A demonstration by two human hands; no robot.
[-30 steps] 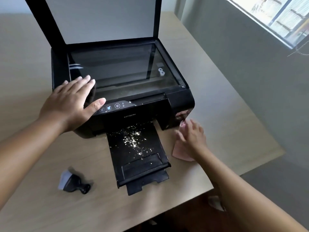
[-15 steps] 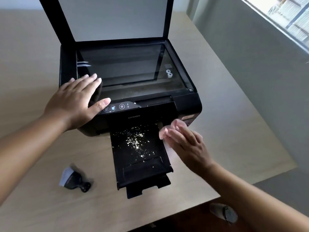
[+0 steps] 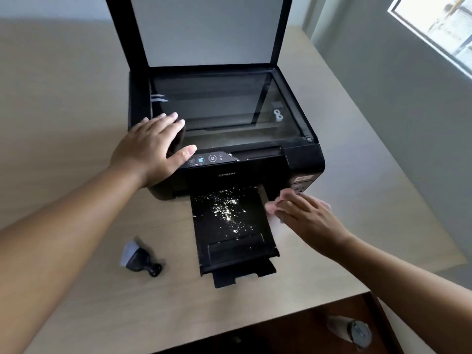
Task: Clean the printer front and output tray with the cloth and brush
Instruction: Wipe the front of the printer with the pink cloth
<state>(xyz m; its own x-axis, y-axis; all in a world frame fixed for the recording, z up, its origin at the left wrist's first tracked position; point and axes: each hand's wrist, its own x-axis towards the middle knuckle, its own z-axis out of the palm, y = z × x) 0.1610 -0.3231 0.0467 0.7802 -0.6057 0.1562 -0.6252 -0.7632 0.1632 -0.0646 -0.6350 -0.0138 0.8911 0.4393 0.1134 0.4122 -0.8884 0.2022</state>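
The printer is seen in black throughout, its raised lid lined in pale grey-white, while the output tray — black too — is scattered with white specks, the cloth is shown in pale pink, the brush in black with whitish bristles, and the counter in light beige.

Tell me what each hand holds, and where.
Left hand holds nothing, flat on the printer. Right hand presses the pink cloth mid-sheet under straight fingers; thumb hidden.

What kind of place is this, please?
Probably a home or small office room: a desktop printer stands on a plain wooden table, beside a grey wall and a window.
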